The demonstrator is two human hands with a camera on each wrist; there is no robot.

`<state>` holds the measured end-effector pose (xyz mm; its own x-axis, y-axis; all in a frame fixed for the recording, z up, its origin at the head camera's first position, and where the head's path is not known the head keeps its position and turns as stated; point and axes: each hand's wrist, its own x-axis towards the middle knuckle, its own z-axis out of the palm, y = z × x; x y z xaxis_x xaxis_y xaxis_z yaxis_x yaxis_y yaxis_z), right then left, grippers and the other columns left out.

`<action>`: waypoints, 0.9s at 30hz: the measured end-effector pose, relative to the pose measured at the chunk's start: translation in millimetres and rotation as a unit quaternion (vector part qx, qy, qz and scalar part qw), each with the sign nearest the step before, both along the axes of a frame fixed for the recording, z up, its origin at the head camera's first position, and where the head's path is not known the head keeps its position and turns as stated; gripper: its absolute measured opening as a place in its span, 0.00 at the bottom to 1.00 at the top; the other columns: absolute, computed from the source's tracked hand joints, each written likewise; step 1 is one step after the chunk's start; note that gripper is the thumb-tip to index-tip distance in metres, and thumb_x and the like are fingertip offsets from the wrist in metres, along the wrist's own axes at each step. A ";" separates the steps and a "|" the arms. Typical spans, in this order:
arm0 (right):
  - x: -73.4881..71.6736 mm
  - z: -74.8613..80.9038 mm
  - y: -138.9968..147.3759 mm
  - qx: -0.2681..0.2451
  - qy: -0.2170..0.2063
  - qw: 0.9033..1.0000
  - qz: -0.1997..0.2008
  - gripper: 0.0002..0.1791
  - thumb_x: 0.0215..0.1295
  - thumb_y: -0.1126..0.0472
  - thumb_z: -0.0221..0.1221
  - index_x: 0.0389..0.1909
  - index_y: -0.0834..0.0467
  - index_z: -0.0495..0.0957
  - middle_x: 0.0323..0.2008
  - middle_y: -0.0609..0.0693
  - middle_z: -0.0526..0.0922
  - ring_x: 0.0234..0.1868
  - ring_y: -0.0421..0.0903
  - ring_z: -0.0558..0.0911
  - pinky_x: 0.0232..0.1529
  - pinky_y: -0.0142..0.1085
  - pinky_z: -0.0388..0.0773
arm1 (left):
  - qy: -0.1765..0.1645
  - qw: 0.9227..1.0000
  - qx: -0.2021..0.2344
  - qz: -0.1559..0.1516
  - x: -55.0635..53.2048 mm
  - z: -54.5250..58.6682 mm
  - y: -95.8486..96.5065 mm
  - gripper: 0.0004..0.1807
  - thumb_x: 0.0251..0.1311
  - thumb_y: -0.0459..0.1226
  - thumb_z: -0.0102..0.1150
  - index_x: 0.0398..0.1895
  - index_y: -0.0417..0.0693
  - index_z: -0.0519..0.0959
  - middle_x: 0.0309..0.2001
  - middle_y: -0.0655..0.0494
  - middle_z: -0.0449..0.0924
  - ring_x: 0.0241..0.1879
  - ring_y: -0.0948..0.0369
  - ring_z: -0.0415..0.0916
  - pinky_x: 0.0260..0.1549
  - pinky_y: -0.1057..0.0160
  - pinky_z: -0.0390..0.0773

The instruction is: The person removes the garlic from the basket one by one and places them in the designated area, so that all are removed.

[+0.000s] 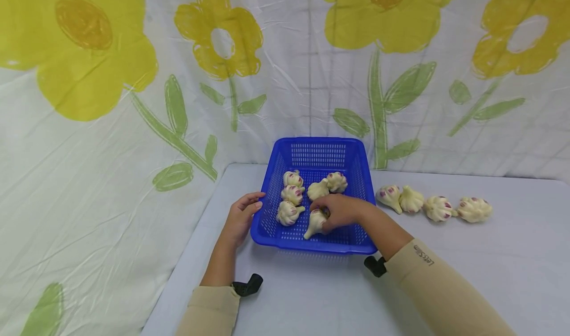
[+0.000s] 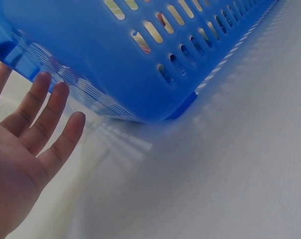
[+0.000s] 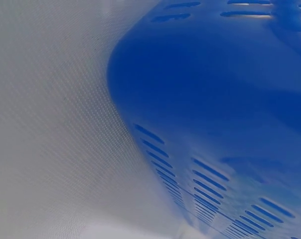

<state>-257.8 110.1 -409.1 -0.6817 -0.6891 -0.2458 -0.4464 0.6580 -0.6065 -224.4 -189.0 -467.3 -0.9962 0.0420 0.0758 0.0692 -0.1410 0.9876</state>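
Observation:
A blue plastic basket (image 1: 311, 247) stands on the table with several garlic bulbs inside. My right hand (image 1: 345, 210) reaches over its right side and grips a garlic bulb (image 1: 315, 223) near the front, the stem pointing toward me. Beyond that hand lie two more garlic bulbs (image 1: 318, 191). Along the left side of the basket, a column of bulbs (image 1: 288, 213) runs front to back. My left hand (image 1: 240, 220) is at the left rim, its fingers extended in the left wrist view. The right wrist view holds only the basket's outer wall (image 3: 200, 84); the hand is hidden there.
Several garlic bulbs (image 1: 438, 209) sit in a row on the white table (image 1: 512, 257), right of the basket. A white curtain (image 1: 285, 88) with yellow flowers hangs behind and to the left. Dark wrist devices (image 1: 248, 285) show at both sleeves.

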 end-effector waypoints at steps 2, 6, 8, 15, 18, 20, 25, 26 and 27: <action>0.5 1.4 -0.2 -0.004 0.003 1.000 -0.002 0.35 0.50 0.56 0.71 0.62 0.59 0.74 0.51 0.52 0.80 0.48 0.47 0.78 0.51 0.44 0.77 | 0.002 1.000 0.003 -0.001 -0.1 0.1 0.1 0.12 0.63 0.33 0.57 0.48 0.53 0.83 0.45 0.55 0.79 0.44 0.61 0.78 0.41 0.66 0.80; 1.2 3.5 -0.2 -0.008 0.005 1.000 -0.004 0.38 0.50 0.54 0.71 0.63 0.60 0.73 0.51 0.52 0.81 0.47 0.46 0.78 0.51 0.44 0.77 | 0.004 1.000 0.003 -0.002 0.4 0.7 0.4 0.12 0.63 0.33 0.57 0.48 0.54 0.83 0.45 0.54 0.79 0.44 0.61 0.78 0.41 0.66 0.80; 1.1 3.6 -0.2 -0.010 0.004 1.000 -0.005 0.38 0.50 0.53 0.72 0.63 0.60 0.73 0.52 0.52 0.81 0.47 0.45 0.79 0.51 0.44 0.78 | 0.004 1.000 0.001 -0.004 0.8 1.1 0.1 0.12 0.63 0.34 0.57 0.47 0.56 0.83 0.45 0.54 0.79 0.44 0.61 0.78 0.41 0.66 0.80; 0.2 3.9 0.0 -0.012 0.000 1.000 -0.009 0.38 0.49 0.52 0.72 0.63 0.59 0.74 0.51 0.51 0.81 0.45 0.44 0.79 0.49 0.43 0.78 | 0.004 1.000 -0.001 -0.006 1.2 1.9 0.0 0.12 0.64 0.34 0.57 0.45 0.59 0.83 0.45 0.55 0.79 0.44 0.62 0.77 0.41 0.66 0.80; -0.9 4.0 -0.1 -0.015 0.005 1.000 -0.010 0.40 0.49 0.52 0.73 0.64 0.60 0.73 0.53 0.52 0.81 0.47 0.45 0.79 0.50 0.43 0.78 | 0.008 1.000 0.003 -0.007 0.5 1.9 0.7 0.12 0.63 0.34 0.57 0.46 0.57 0.83 0.45 0.55 0.79 0.44 0.62 0.77 0.41 0.67 0.80; -0.8 4.7 -0.4 -0.016 0.007 1.000 -0.011 0.41 0.49 0.52 0.73 0.64 0.61 0.72 0.55 0.52 0.80 0.50 0.46 0.79 0.52 0.44 0.78 | 0.008 1.000 0.006 -0.005 0.4 1.9 0.9 0.12 0.63 0.33 0.57 0.47 0.54 0.83 0.45 0.55 0.79 0.44 0.62 0.77 0.41 0.67 0.80; 1.3 6.3 -0.6 -0.018 0.012 1.000 -0.016 0.43 0.48 0.52 0.74 0.65 0.62 0.71 0.60 0.55 0.78 0.58 0.50 0.77 0.57 0.47 0.76 | 0.006 1.000 0.003 -0.003 -0.3 0.8 0.0 0.13 0.63 0.33 0.57 0.49 0.48 0.82 0.44 0.55 0.78 0.44 0.62 0.77 0.41 0.67 0.80; 1.3 6.1 -0.6 -0.019 0.014 1.000 -0.018 0.43 0.48 0.52 0.74 0.65 0.62 0.71 0.60 0.55 0.78 0.58 0.50 0.77 0.58 0.47 0.76 | 0.004 1.000 0.005 -0.002 -0.5 0.4 0.0 0.13 0.63 0.33 0.57 0.49 0.47 0.82 0.44 0.55 0.78 0.43 0.62 0.77 0.41 0.67 0.80; 1.1 5.7 -0.7 -0.021 0.016 0.999 -0.019 0.43 0.47 0.52 0.74 0.65 0.62 0.72 0.61 0.55 0.78 0.58 0.50 0.77 0.58 0.47 0.76 | 0.003 1.000 0.007 -0.002 -0.7 0.0 -0.1 0.13 0.63 0.32 0.57 0.49 0.47 0.82 0.44 0.54 0.78 0.43 0.61 0.77 0.41 0.67 0.80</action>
<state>-256.7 109.4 -403.4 -0.7152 -0.6713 -0.1945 -0.4408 0.6492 -0.6199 -225.0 -189.1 -467.3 -0.9957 0.0448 0.0815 0.0737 -0.1547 0.9852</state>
